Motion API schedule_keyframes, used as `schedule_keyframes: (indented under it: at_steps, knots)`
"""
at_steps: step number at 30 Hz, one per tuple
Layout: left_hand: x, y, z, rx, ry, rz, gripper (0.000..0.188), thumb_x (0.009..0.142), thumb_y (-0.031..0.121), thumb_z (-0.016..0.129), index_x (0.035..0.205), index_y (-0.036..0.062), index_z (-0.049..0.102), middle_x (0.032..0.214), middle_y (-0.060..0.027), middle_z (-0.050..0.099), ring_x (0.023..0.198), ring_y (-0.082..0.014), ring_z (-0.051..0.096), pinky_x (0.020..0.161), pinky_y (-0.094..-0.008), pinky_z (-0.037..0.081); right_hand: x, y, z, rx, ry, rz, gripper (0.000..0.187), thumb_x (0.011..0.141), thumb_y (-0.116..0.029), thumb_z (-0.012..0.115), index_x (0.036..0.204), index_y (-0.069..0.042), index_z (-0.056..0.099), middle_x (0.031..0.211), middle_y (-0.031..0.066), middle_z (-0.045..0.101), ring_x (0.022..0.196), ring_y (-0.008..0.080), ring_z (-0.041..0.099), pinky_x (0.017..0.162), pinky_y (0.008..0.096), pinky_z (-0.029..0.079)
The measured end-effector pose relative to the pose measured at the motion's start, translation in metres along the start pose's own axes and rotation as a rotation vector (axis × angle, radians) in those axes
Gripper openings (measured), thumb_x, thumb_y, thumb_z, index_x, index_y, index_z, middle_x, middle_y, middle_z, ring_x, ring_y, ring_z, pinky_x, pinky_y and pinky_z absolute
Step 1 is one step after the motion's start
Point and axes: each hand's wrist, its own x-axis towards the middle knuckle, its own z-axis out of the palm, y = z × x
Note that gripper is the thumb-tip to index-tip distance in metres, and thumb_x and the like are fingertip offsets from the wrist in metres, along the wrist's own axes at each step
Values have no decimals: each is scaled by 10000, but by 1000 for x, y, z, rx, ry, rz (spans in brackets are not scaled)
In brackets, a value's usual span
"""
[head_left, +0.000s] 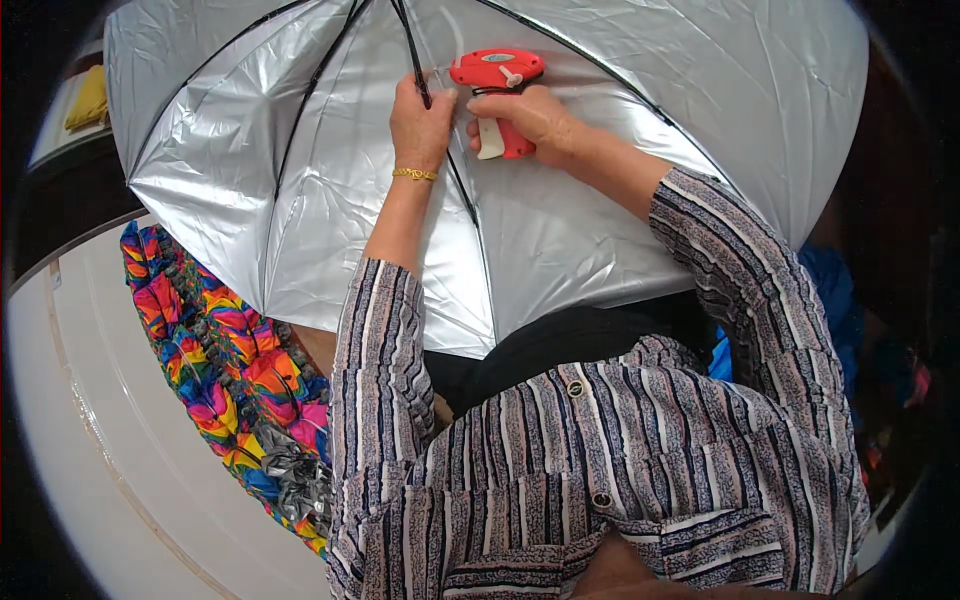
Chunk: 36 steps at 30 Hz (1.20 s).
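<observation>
Centrally, one silver umbrella (590,235) lies spread open before the person, with one red tagging gun (497,70) above its fabric. The right hand (530,118) is wrapped around the gun's grip; the left hand (422,128), just beside it, is closed around a black rib (413,58). At least three more ribs cross the silver fabric, which hides whatever lies under it. One gold bracelet (414,174) circles the left wrist. Beyond the left sleeve (380,340), which covers part of them, rainbow bundles (275,375) lie crowded together, too overlapped to count, with one crumpled silver piece (295,470) among them. One yellow item (88,98) sits far left; blue material (828,285) shows behind the right sleeve (770,290).
</observation>
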Motion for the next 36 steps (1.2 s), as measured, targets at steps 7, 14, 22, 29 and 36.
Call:
schedule_keyframes:
  at_steps: [7,14,22,29,36]
  knots:
    - [16,26,-16,-216,-182,-336,295,756,144,610,960,-39,500,623,-66,581,478,-134,549,472,-268,452,-1,1,3,8,33,-11,260,750,-133,648,959,-5,561,795,127,629,654,222,634,591,326,523]
    - [0,15,-13,-47,-115,-225,224,784,144,584,891,-38,510,627,-68,588,481,-122,549,462,-251,439,5,3,9,-27,81,-7,232,744,-125,644,926,-1,574,774,119,629,644,217,632,573,327,520]
    - [-4,8,-16,-62,-109,-211,179,817,154,555,819,-24,535,626,-61,583,491,-110,539,465,-247,434,9,3,14,-45,57,-13,206,748,-125,637,905,-7,577,764,106,629,636,213,632,575,322,522]
    - [-3,5,-16,-104,-117,-204,180,827,150,550,831,-29,538,633,-63,584,505,-111,538,466,-246,434,12,3,6,83,-122,10,194,787,-131,598,939,-16,563,763,105,628,642,214,636,607,327,531]
    - [-2,5,-17,-119,-129,-199,168,828,140,547,836,-28,543,630,-64,581,508,-113,538,467,-252,438,10,-3,1,119,-198,80,203,803,-136,585,965,-20,545,780,109,627,660,213,639,627,334,539]
